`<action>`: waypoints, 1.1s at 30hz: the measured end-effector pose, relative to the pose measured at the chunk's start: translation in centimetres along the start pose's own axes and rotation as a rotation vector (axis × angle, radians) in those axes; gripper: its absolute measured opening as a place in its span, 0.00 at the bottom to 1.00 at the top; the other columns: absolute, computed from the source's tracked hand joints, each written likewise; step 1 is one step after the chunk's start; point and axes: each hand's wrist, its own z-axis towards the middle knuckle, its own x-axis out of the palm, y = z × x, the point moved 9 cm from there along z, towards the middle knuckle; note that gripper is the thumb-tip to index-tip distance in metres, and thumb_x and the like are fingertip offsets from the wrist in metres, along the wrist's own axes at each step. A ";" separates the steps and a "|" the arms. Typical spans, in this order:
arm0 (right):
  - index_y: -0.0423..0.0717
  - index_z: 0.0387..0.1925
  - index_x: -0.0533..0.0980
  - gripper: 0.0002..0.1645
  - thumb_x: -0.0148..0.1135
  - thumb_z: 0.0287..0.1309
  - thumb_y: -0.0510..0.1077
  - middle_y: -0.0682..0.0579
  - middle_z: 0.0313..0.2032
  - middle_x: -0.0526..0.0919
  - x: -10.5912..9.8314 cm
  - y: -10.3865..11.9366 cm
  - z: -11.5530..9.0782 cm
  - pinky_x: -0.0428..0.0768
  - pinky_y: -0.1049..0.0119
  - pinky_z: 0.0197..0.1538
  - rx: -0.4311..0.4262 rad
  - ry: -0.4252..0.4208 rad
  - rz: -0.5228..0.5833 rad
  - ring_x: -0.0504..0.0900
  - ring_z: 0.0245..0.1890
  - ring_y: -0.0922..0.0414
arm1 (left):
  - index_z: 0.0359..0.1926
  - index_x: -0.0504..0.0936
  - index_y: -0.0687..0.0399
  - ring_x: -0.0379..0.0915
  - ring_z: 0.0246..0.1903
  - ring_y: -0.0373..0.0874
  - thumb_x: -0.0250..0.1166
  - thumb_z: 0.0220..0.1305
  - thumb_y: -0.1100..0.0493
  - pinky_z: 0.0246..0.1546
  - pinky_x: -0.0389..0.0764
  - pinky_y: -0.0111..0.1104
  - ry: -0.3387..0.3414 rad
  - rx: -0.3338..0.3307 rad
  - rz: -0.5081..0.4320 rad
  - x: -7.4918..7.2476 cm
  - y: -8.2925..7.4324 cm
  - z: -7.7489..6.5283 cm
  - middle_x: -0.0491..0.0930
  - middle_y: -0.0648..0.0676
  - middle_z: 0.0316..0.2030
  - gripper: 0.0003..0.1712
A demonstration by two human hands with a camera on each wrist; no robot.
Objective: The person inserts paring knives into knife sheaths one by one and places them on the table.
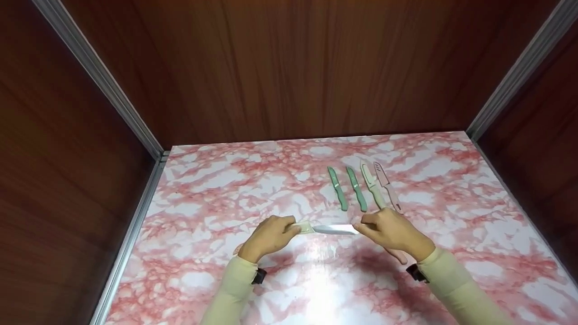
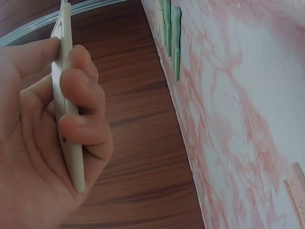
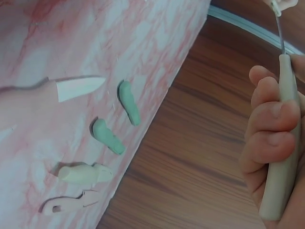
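Note:
My right hand (image 1: 390, 230) grips a cream knife handle (image 3: 281, 157), its fingers wrapped round it. From that hand the bare knife blade (image 1: 336, 229) runs level toward the left. My left hand (image 1: 271, 234) holds a flat cream blade sheath (image 2: 69, 105) between thumb and curled fingers. The sheath's end meets the blade in the head view, in line with it. Below my right hand lies a pink knife (image 1: 397, 256) with its blade (image 3: 78, 88) bare. Close by my left wrist a pink sheath (image 2: 296, 191) lies on the table, mostly hidden in the head view.
Beyond my right hand, two green knives (image 1: 337, 188) (image 1: 356, 188), a sheathed cream knife (image 1: 372, 185) and a sheathed pink knife (image 1: 388, 185) lie side by side. The red-and-white marbled table (image 1: 203, 207) is bounded by brown wood-grain panels (image 1: 289, 67) with metal corner rails.

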 end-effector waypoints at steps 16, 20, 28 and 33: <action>0.61 0.14 0.69 0.15 0.58 0.54 0.49 0.69 0.11 0.60 0.4 0.3 0.0 0.58 0.77 0.14 -0.077 0.025 -0.005 0.55 0.10 0.73 | 0.24 0.71 0.46 0.52 0.13 0.33 0.52 0.62 0.48 0.15 0.57 0.26 -0.010 0.032 0.037 0.5 -0.8 0.1 0.60 0.41 0.13 0.13; 0.60 0.14 0.70 0.15 0.57 0.55 0.50 0.69 0.11 0.61 0.4 0.4 -0.1 0.59 0.77 0.13 -0.070 0.037 0.011 0.55 0.10 0.73 | 0.24 0.71 0.45 0.53 0.13 0.33 0.52 0.62 0.47 0.15 0.57 0.27 -0.017 0.034 0.053 0.6 -0.9 0.1 0.60 0.41 0.13 0.13; 0.59 0.17 0.73 0.12 0.58 0.55 0.48 0.68 0.13 0.66 0.2 0.8 0.1 0.61 0.79 0.15 -0.094 0.033 0.020 0.58 0.11 0.74 | 0.24 0.73 0.45 0.54 0.14 0.33 0.52 0.62 0.46 0.16 0.58 0.27 -0.030 0.055 0.083 0.7 -1.1 0.1 0.60 0.41 0.14 0.13; 0.60 0.16 0.72 0.12 0.58 0.54 0.47 0.68 0.11 0.64 0.1 1.0 0.3 0.60 0.79 0.14 -0.102 0.034 0.029 0.56 0.10 0.74 | 0.24 0.73 0.45 0.54 0.14 0.33 0.52 0.62 0.46 0.16 0.58 0.27 -0.043 0.060 0.089 0.7 -1.3 0.1 0.61 0.41 0.14 0.14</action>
